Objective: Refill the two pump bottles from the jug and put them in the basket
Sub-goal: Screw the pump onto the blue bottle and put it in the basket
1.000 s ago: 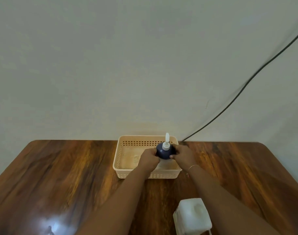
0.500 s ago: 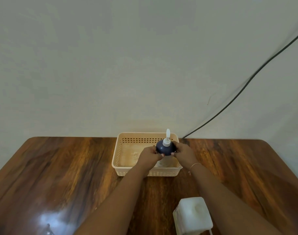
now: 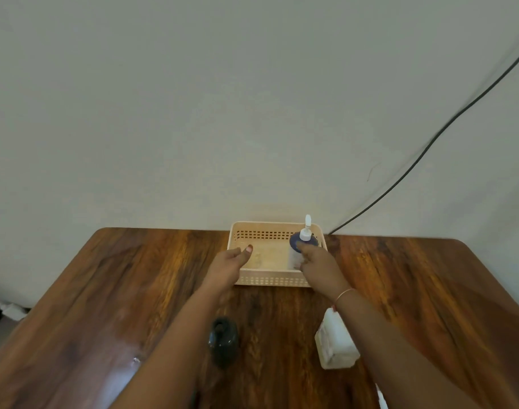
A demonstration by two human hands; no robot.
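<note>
A pump bottle [image 3: 299, 242] with a dark blue shoulder and a white pump stands upright in the right end of the cream basket [image 3: 270, 280], which sits at the table's far edge. My right hand [image 3: 318, 265] grips this bottle from the near right side. My left hand [image 3: 230, 262] hovers over the basket's left front corner, fingers loosely curled, holding nothing. A second, dark bottle [image 3: 223, 339] stands on the table near me, between my forearms; no pump shows on it. The white jug [image 3: 335, 345] stands to its right, partly behind my right forearm.
The wooden table [image 3: 105, 290] reaches to a plain wall. A black cable [image 3: 429, 143] runs down the wall to the table's back edge just right of the basket. The left part of the basket holds nothing.
My left hand has let go of the pump bottle and moved left. The bottle now stands lower, inside the basket's right end. The view has tilted down, revealing the dark bottle.
</note>
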